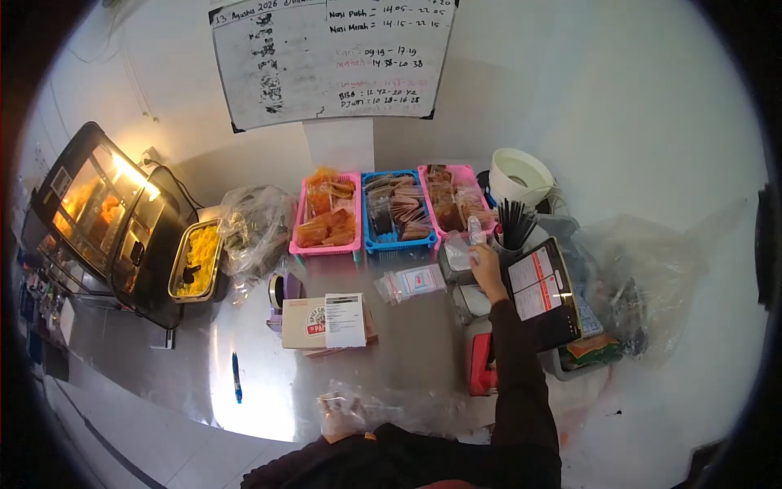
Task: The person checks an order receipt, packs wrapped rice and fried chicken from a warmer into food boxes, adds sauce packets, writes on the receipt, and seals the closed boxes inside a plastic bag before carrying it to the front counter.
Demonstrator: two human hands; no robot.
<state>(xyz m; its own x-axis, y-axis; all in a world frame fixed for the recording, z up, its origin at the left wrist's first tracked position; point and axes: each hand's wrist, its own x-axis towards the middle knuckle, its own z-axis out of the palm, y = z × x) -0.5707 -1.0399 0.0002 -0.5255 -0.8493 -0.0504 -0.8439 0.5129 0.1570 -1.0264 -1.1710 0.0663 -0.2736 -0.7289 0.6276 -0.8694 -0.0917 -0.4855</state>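
Note:
At the bottom centre, my left hand [342, 420] is closed on a clear plastic bag [415, 405], whose film partly covers the fingers. My right hand [486, 273] is stretched forward over a grey container [454, 259] of whitish plastic items. Its fingers are closed around a small, clear, elongated plastic piece [474, 230] that points upward; its exact kind is hard to make out. A second grey container [471, 302] is just below that hand. Black straws [515, 222] stand in a cup to its right, beside a propped tablet [544, 289].
Pink [358, 236] and blue [399, 245] baskets hold packets along the wall. A cardboard box [303, 326] with a receipt [346, 320] lies mid-table. Left are a pen [237, 377], a tray of yellow food [195, 261] and a lit warmer [102, 212]. A red device [482, 365] sits under my right arm.

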